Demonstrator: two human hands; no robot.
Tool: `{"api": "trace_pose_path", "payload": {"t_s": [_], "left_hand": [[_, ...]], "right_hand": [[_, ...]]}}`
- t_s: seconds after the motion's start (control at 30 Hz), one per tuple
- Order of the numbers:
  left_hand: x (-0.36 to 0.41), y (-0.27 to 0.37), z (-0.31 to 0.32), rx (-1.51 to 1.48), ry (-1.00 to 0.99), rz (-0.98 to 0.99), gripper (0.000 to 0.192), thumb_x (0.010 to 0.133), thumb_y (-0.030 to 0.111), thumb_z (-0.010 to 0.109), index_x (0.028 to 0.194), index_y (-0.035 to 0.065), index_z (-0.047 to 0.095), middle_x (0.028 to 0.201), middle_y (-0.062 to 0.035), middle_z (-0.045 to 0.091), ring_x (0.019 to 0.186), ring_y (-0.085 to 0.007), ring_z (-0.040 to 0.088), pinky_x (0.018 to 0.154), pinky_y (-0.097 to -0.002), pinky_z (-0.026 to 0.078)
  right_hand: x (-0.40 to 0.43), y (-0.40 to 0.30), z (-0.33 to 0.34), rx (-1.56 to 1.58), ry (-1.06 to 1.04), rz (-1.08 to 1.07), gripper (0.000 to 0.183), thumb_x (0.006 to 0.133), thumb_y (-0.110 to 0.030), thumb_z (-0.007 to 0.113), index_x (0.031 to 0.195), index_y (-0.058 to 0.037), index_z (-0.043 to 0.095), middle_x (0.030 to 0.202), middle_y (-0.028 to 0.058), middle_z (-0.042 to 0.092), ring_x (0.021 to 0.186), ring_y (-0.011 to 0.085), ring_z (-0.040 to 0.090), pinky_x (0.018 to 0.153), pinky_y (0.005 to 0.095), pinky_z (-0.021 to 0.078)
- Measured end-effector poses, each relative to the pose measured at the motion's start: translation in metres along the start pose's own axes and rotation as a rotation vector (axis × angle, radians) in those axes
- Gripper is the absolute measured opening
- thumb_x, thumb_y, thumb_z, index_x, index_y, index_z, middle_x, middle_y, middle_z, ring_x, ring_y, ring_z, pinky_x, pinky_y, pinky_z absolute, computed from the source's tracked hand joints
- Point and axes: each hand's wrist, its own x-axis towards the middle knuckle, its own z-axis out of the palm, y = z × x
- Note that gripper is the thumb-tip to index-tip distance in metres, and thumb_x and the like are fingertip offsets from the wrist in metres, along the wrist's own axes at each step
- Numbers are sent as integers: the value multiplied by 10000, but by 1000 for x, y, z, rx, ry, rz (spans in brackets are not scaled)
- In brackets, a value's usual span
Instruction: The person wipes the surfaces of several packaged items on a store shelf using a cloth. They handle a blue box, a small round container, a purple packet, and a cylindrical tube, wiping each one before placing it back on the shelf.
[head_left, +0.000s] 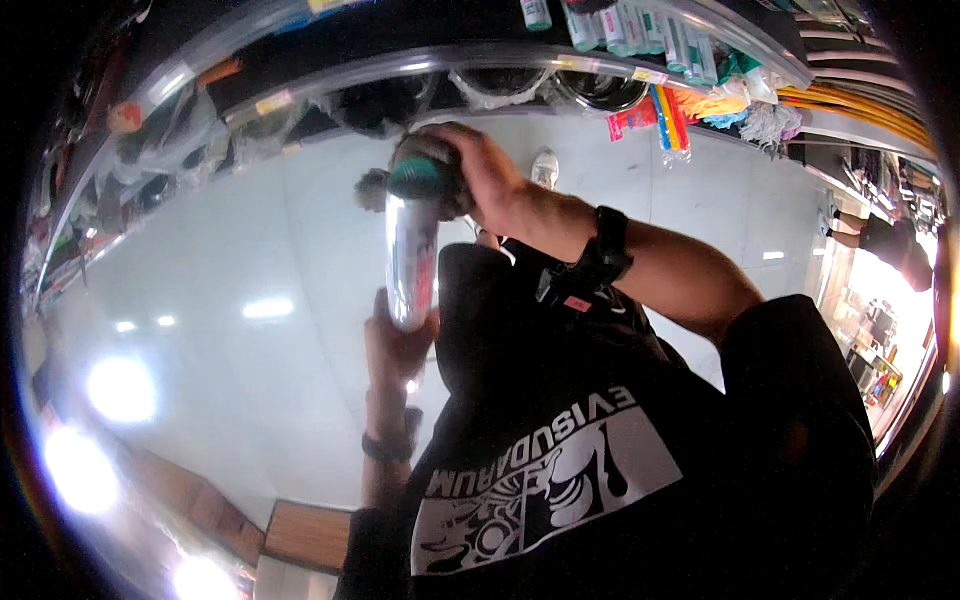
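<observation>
A cylindrical container (411, 255) with a green top, a pale shiny body and a red-and-white label is held in front of my torso, green end towards the shelf. From beneath, my left hand (400, 341) grips its lower end. At the upper end, my right hand (484, 169) is wrapped around a dark, fuzzy, blurred item (375, 189), which presses beside or against the green top. The right fingers are partly hidden behind it, and I cannot tell exactly what the fuzzy item is. Dark bands circle both wrists.
A curved-looking store shelf (337, 75) runs ahead, with wrapped pans (600, 88), green-and-white cylinders (622, 30) and colourful cloth goods (712, 105). Poles (862, 105) lie at the right. Another person (885, 240) stands far right. A wooden box (307, 532) is lower left.
</observation>
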Motion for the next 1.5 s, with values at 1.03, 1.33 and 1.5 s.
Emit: {"api": "trace_pose_path", "payload": {"t_s": [1.03,1.33,1.5], "left_hand": [[112,39,-2,-1539,210,120,610,893,442,489,1290,-5,370,1240,-173,461,1168,-258,444,962,-403,407],[111,41,-17,-1597,466,-111,489,884,478,511,1120,53,450,863,-64,537,809,-187,552,750,-329,504],[110,20,6,-1772,146,-133,351,874,385,553,1052,85,515,1033,-88,576,1003,-216,554,832,-388,491]], "right_hand": [[16,4,5,-1085,-289,-732,353,860,-287,566,1123,-51,541,996,173,591,930,331,574,836,424,468],[7,2,10,-1512,-319,-969,559,716,-293,728,1192,-110,497,968,122,542,874,331,584,742,420,520],[29,-9,-13,-1597,-483,-390,600,636,-284,768,1118,-45,503,881,131,606,805,271,634,679,374,530]]}}
